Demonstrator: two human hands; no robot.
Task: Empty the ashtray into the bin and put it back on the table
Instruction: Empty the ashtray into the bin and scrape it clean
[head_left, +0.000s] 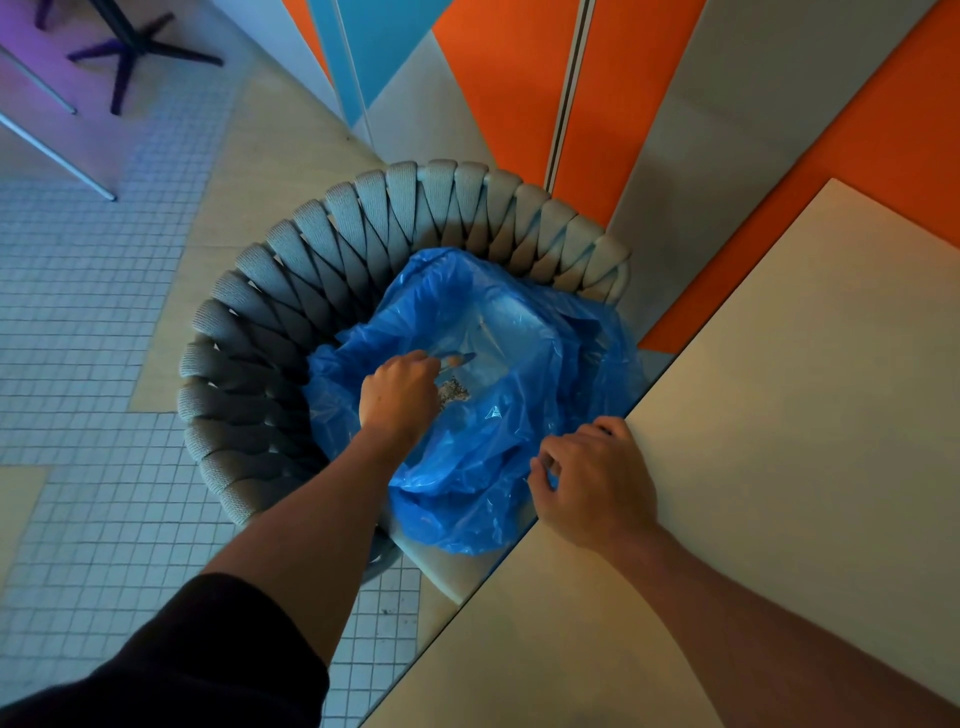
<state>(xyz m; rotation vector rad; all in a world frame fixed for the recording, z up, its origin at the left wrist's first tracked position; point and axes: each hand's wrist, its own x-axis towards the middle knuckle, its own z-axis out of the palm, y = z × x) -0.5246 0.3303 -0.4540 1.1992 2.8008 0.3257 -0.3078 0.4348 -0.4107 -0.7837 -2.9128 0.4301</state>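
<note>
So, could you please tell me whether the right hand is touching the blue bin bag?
Touching. The head view shows the right hand at the table edge, its fingers pinching the rim of the blue bin bag.

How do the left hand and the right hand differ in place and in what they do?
The left hand is inside the blue bag, above a small heap of ash; the right hand is at the bag's near edge, beside the table.
The left hand holds the ashtray, tipped and hard to see; the right hand pinches only the bag's plastic.
The left arm shows a dark sleeve; the right arm is bare in view.
Both are closed on something.
</note>
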